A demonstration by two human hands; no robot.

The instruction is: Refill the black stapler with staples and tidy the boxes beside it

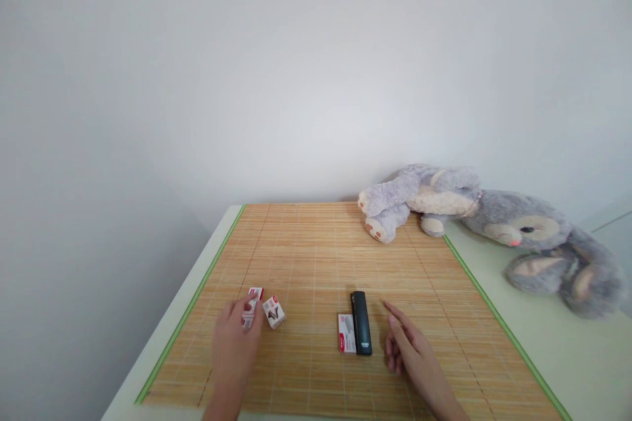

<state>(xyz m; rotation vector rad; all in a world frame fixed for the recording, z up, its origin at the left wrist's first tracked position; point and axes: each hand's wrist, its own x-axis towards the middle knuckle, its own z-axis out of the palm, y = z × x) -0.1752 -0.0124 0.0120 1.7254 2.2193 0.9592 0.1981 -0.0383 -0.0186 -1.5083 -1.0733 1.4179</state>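
Note:
My left hand (233, 348) rests on the bamboo mat (316, 243), its fingertips touching two small red-and-white boxes (264, 308) that lie side by side; the fingers lie fairly flat and hold nothing. My right hand (409, 348) lies on the mat with the index finger stretched forward and the others loosely curled, just right of a black stapler (361, 322). A flat red-and-white staple box (346, 333) lies against the stapler's left side. Neither hand grips anything.
A grey and cream plush rabbit (494, 223) lies across the far right of the white table (567, 355), its feet on the mat's corner. The mat has green edging. A plain white wall stands behind.

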